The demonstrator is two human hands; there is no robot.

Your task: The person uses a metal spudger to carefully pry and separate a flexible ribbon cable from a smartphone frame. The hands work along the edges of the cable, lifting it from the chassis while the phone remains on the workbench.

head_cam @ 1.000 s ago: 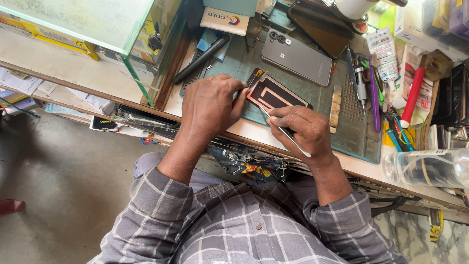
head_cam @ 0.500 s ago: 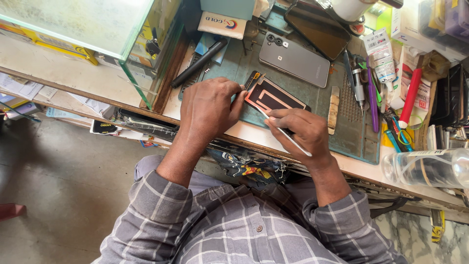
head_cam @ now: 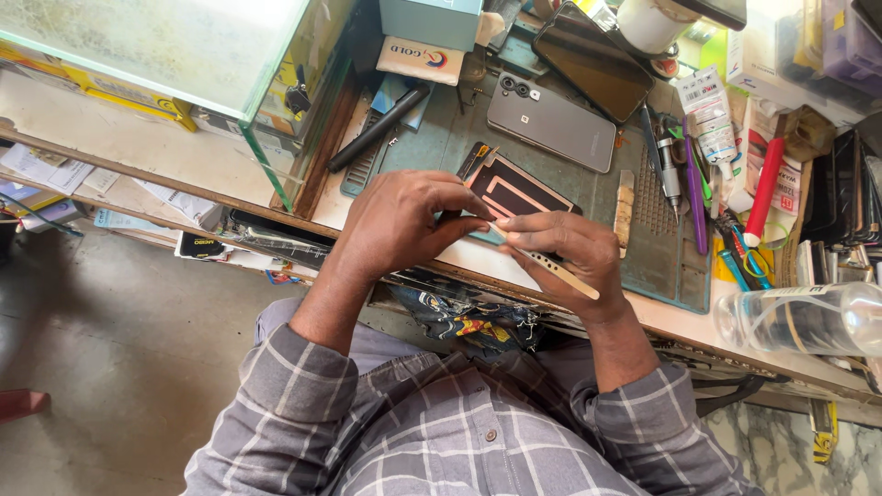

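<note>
Since the earlier frames both hands have drawn closer together over the near edge of the bench, and the head camera has tipped slightly, so the work sits lower in the picture.

From the head view, the left hand (head_cam: 404, 225) curls over the near corner of an opened phone body (head_cam: 514, 193), a dark slab with copper-coloured coil lines on it, lying on the green work mat (head_cam: 671, 266). Its fingers are bent and closed in a narrow pinch on the slab's near edge, thumb meeting fingertips. The right hand (head_cam: 570, 253) sits just beside it, touching or almost touching, and is closed around a thin pale stick tool (head_cam: 551, 264), which runs from the pinch point back across the hand towards the wrist. The tool's tip meets the near edge of the opened phone body, between the two hands; whether it is under the edge cannot be told.

Behind the hands a grey phone (head_cam: 551, 119) lies back up on the mat, well apart from the work. A dark screen panel (head_cam: 593, 60) leans further back. A black pen-like tool (head_cam: 377, 129) lies to the left, near a glass case (head_cam: 165, 46). To the right stand a red-handled tool (head_cam: 764, 188), a purple tool (head_cam: 695, 184) and a clear plastic bottle (head_cam: 808, 317) lying on its side.
</note>
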